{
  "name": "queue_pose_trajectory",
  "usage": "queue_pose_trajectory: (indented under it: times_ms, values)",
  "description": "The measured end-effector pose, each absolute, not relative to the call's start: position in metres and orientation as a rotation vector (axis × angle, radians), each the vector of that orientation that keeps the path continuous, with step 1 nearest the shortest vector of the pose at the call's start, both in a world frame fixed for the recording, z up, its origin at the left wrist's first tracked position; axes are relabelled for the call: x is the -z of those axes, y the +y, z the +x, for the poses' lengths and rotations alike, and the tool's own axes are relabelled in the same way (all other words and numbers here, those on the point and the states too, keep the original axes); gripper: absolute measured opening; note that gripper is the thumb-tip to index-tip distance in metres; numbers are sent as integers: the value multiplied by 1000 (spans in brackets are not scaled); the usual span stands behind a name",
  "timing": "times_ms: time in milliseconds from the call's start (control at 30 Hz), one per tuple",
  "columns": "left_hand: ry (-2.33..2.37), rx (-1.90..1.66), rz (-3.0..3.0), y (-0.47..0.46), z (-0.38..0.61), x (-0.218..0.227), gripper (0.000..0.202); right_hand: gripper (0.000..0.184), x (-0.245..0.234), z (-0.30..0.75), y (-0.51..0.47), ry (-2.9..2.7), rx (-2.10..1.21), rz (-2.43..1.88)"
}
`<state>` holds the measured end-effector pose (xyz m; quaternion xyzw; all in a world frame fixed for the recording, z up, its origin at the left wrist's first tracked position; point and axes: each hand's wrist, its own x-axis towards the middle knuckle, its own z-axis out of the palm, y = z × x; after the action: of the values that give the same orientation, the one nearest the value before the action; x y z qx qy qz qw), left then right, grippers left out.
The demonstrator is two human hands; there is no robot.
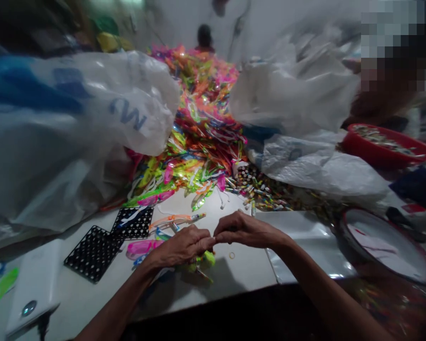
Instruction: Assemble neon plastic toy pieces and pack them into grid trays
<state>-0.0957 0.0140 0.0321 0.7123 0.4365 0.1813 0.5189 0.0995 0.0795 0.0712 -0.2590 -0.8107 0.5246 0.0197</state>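
Observation:
My left hand (188,244) and my right hand (246,229) meet above the white table, fingertips pinched close together. Whatever they pinch is too small or hidden to make out. Just below the left fingers shows a bright yellow-green plastic piece (208,258); whether it hangs from the hand or lies on the table I cannot tell. A pink plastic piece (142,248) rests left of my left hand, with an orange strap (170,219) behind it. Under my right hand lies a small yellowish ring (232,255).
Colourful plastic strips form a tall heap (206,128) between a large plastic bag (92,109) and another (294,90). Small batteries (261,189) lie scattered at its right. Black perforated trays (92,253), a white box (37,284), a clear plastic sheet (305,246), a red bowl (362,147) and a round tub (408,246) surround the hands.

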Motion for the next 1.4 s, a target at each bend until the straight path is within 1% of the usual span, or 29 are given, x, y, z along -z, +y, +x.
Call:
queue_pose_trajectory:
  times_ms: [100, 200, 233, 367, 400, 467, 533, 633, 733, 900, 1000, 1133, 1167, 1233, 1300, 1367, 1400]
  values:
    - [1049, -435, 1761, 14, -95, -30, 40, 28, -70, 98, 74, -2512, -1535, -808]
    - [1141, -366, 1926, 15, -98, -28, 41, 27, -57, 96, 72, -2514, -1429, -932]
    - [1182, -321, 2024, 16, -101, -28, 42, 30, -49, 96, 73, -2479, -1389, -996]
    - [1391, -139, 2316, 29, -128, -23, 39, 54, -12, 99, 89, -2243, -1225, -1301]
    - [1515, -130, 2358, 36, -138, -18, 37, 55, -4, 101, 94, -2250, -1159, -1381]
    - [1830, -162, 2389, 52, -156, -3, 31, 50, 8, 104, 101, -2380, -986, -1513]
    - [2060, -214, 2357, 70, -171, 17, 27, 47, 16, 105, 102, -2515, -814, -1547]
    - [2198, -276, 2327, 91, -184, 45, 36, 47, 19, 103, 97, -2502, -727, -1523]
    - [2237, -315, 2323, 103, -189, 60, 42, 44, 15, 101, 90, -2389, -799, -1541]
    - [2237, -383, 2332, 99, -187, 64, 39, 36, 11, 105, 82, -2309, -858, -1555]
    - [2141, -392, 2360, 84, -180, 59, 34, 37, 17, 108, 77, -2180, -1116, -1444]
    - [1905, -429, 2379, 71, -169, 35, 14, 42, 23, 107, 72, -1840, -1536, -1321]
    - [1864, -443, 2378, 70, -166, 26, 13, 43, 21, 106, 71, -1746, -1626, -1287]
    - [1832, -582, 2291, 69, -160, 6, 19, 45, 13, 103, 72, -1561, -1754, -1218]
    - [1753, -845, 2062, 68, -150, -14, 24, 44, 0, 98, 75, -1396, -1821, -1147]
    - [1563, -1056, 1762, 64, -139, -30, 22, 41, -15, 91, 80, -1279, -1829, -1070]
    - [1465, -1087, 1638, 62, -132, -35, 21, 38, -22, 88, 82, -1242, -1813, -1022]
